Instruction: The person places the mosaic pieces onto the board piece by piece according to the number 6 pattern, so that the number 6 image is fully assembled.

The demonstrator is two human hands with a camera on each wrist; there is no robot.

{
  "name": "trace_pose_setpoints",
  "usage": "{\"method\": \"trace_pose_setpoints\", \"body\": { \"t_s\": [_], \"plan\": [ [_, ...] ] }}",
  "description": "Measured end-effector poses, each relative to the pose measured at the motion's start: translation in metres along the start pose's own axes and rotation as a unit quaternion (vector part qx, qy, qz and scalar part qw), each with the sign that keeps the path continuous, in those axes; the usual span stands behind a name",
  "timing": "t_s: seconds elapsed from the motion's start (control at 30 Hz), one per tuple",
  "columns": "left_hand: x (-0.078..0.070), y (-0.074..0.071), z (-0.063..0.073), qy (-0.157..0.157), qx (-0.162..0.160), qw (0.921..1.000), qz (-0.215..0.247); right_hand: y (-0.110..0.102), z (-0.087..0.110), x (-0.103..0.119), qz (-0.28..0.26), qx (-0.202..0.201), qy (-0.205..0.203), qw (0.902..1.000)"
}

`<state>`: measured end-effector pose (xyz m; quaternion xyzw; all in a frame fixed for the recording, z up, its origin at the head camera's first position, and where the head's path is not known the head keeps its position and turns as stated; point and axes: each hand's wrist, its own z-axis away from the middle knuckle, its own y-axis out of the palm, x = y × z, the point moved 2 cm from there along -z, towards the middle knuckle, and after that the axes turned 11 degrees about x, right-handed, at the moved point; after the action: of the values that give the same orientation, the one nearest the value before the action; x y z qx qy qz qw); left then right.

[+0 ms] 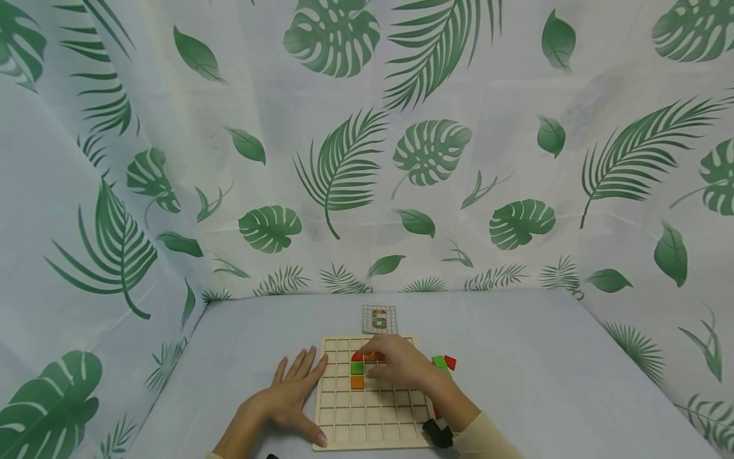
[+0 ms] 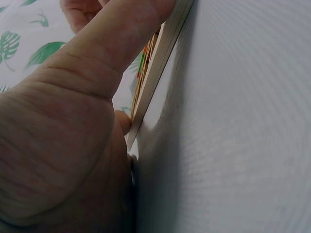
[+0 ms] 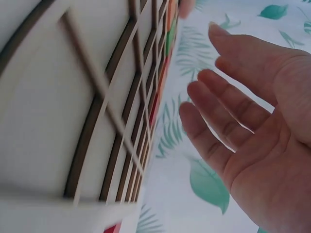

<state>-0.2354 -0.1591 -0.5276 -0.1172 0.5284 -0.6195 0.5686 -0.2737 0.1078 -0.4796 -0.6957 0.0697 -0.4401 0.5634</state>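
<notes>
Head: the left hand (image 1: 289, 395) lies at the left edge of the board (image 1: 358, 433), fingers (image 1: 306, 362) spread; the right hand (image 1: 404, 363) is over the board, beside tiles (image 1: 357, 368) in its far half. Left wrist: the thumb (image 2: 112, 53) meets the board's rim (image 2: 156, 73), likely steadying it. Right wrist: relaxed fingers, apparently grasping nothing; a tile should seat best pressed flat between ridges (image 3: 83, 145).

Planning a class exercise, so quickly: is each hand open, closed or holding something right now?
Left hand: open, touching the board.
Right hand: open over it, nothing visibly held.
</notes>
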Motion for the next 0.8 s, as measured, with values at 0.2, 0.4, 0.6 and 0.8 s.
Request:
{"method": "trace_pose_setpoints", "body": {
  "t_s": [0.2, 0.4, 0.6, 0.8],
  "plan": [
    [0.0, 0.0, -0.001, -0.002, -0.001, 1.0, 0.004, -0.007, 0.015, -0.013, 0.028, -0.029, 0.019, 0.999],
    [-0.001, 0.0, 0.001, 0.001, -0.003, 1.0, 0.006, -0.022, 0.031, -0.029, 0.001, -0.042, 0.026, 0.9988],
    [-0.004, -0.002, 0.004, 0.009, -0.003, 0.9999, 0.007, -0.04, 0.049, -0.046, 0.006, -0.068, 0.041, 0.9969],
    [-0.006, -0.003, 0.005, 0.005, -0.003, 1.0, 0.006, -0.048, 0.063, -0.062, 0.001, -0.079, 0.059, 0.9951]
  ]
}}
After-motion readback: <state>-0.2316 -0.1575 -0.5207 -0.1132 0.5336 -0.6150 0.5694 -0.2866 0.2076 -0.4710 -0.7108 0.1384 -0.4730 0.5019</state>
